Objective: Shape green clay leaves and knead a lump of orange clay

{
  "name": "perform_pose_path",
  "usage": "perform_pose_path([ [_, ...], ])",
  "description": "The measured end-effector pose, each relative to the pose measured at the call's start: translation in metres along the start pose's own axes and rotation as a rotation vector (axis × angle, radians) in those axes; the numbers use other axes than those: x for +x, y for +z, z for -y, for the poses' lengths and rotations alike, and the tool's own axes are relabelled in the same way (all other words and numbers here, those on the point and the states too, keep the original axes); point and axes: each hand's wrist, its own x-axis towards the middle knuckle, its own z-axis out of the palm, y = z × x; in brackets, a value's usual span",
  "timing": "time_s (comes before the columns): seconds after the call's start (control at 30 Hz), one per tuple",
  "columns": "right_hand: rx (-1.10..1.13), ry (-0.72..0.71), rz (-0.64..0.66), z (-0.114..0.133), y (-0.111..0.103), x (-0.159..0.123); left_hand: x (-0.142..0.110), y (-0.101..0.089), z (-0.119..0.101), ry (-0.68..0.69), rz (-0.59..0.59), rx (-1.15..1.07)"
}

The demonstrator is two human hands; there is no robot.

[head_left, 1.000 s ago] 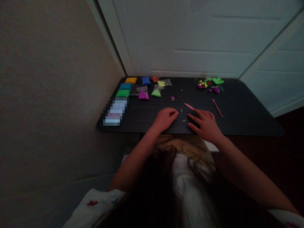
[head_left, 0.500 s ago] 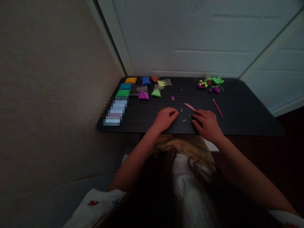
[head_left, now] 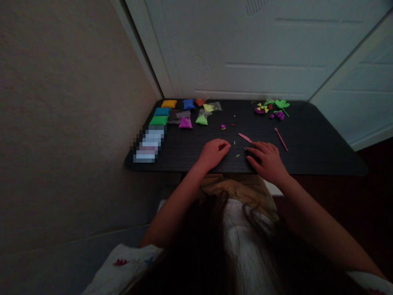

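Note:
My left hand [head_left: 215, 153] rests on the dark table [head_left: 190, 153] with its fingers curled and thumb and index close together; whether anything small is between them I cannot make out. My right hand [head_left: 265, 160] lies palm down, fingers apart, its index fingertip at a thin green strip [head_left: 245, 149]. A pink modelling knife [head_left: 245, 138] points away from that hand, its near end hidden at the fingers. Between both hands lie more green strips [head_left: 238, 155]. Farther back sit a small pink flower-like clay piece [head_left: 223, 127] and a reddish-brown bit [head_left: 232, 125].
Bags of coloured clay [head_left: 186, 122] lie at the back left, with a blurred-out bright rectangle [head_left: 150, 143] in front. Finished-looking clay pieces, including purple balls [head_left: 279, 115] and a green leafy shape [head_left: 281, 104], stand back right. A pink stick tool [head_left: 281, 139] lies beside my right hand.
My right hand's index finger and thumb have shifted slightly left, the index reaching the thin green strip. My left hand stays almost still.

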Motion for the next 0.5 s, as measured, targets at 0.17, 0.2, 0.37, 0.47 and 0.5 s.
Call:
perform_pose_path([
  [0.17, -0.092, -0.003, 0.073, 0.0054, -0.0031, 0.0015, 0.0001, 0.0005, 0.0002, 0.002, -0.001, -0.007],
  [0.2, -0.108, 0.003, 0.083, 0.0061, -0.0032, 0.0017, 0.0001, 0.0005, 0.0003, 0.007, -0.003, -0.008],
  [0.37, -0.140, 0.024, 0.104, 0.0069, -0.0031, 0.0012, 0.0003, 0.0005, 0.0005, 0.007, -0.004, 0.004],
  [0.47, -0.136, -0.021, 0.111, 0.0067, -0.0037, 0.0008, 0.0004, 0.0003, 0.0005, 0.007, 0.003, 0.001],
  [0.5, -0.132, -0.040, 0.113, 0.0067, -0.0039, 0.0007, 0.0003, 0.0003, 0.0005, 0.006, 0.005, 0.002],
])
